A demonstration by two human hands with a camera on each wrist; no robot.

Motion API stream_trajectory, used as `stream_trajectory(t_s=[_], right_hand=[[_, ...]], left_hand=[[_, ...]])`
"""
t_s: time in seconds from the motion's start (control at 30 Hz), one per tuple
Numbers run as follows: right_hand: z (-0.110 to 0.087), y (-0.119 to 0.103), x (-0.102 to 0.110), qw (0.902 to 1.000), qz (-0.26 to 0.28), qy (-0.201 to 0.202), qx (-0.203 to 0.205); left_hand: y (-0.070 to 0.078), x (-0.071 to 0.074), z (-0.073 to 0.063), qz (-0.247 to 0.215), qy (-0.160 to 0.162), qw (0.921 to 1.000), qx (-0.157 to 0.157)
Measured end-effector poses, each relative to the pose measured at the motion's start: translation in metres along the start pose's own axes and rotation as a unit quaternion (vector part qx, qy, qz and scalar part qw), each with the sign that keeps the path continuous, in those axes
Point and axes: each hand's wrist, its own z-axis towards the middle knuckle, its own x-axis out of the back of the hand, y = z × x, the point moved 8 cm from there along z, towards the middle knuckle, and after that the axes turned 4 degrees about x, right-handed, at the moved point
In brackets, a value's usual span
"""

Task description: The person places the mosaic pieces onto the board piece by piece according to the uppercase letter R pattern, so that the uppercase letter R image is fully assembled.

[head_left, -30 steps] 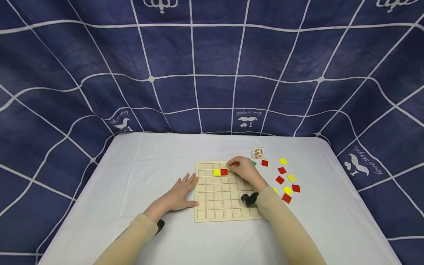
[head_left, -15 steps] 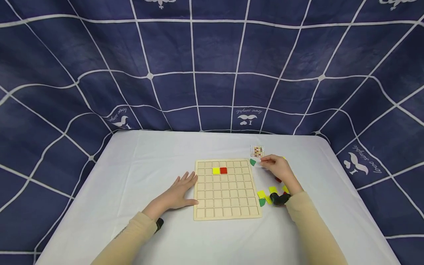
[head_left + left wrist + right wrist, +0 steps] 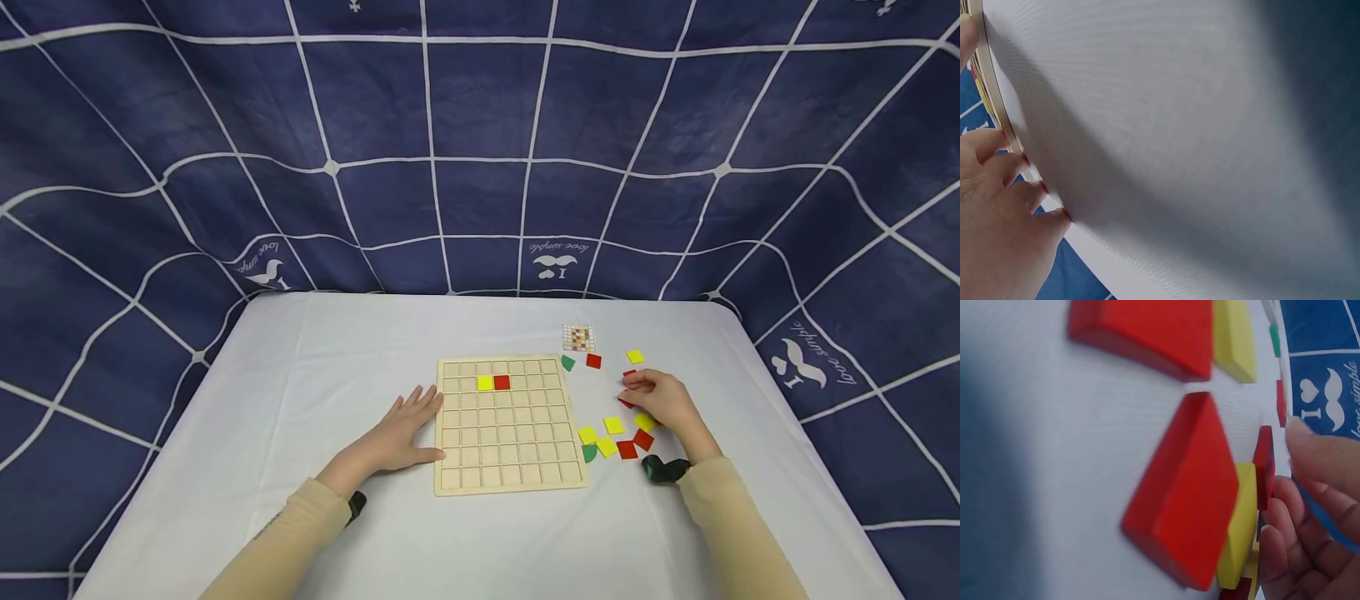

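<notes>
My left hand (image 3: 399, 429) lies with fingers spread along the left edge of the wooden grid board (image 3: 498, 472). In the left wrist view its fingertips (image 3: 1054, 215) reach the white cloth beside the board. A yellow square tile (image 3: 485, 383) and a red square tile (image 3: 502, 382) sit side by side in the board's second row from the far edge. My right hand (image 3: 666, 402) is low among the loose tiles to the board's right. Its thumb and fingers are apart, close to a red tile (image 3: 1264, 464), and partly cover the red tiles there in the head view.
Several loose yellow tiles (image 3: 614, 425) and red tiles (image 3: 627, 450) lie right of the board. Green quarter-round pieces (image 3: 589, 452) are near its right edge. A small pattern card (image 3: 578, 337) lies behind, with a blue curtain (image 3: 480, 200) beyond the table.
My right hand has left the far part of the board and moved right and nearer, over the loose tiles. The left hand stays at the board's left edge. The head view has shifted slightly.
</notes>
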Motion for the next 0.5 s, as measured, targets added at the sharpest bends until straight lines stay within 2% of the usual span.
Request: stream_trajectory(t_s=[0.23, 0.37, 0.5], right_hand=[[-0.002, -0.005, -0.004, 0.9983, -0.055, -0.013, -0.013], [-0.003, -0.008, -0.007, 0.9978, -0.058, -0.020, -0.024], [-0.005, -0.017, -0.010, 0.9984, -0.051, -0.013, -0.019]], left_hand=[[-0.001, 0.001, 0.000, 0.001, 0.006, 1.0000, -0.001], [-0.001, 0.001, 0.000, -0.002, 0.007, 1.0000, -0.002], [0.000, 0.001, -0.001, -0.002, 0.007, 1.0000, -0.003]])
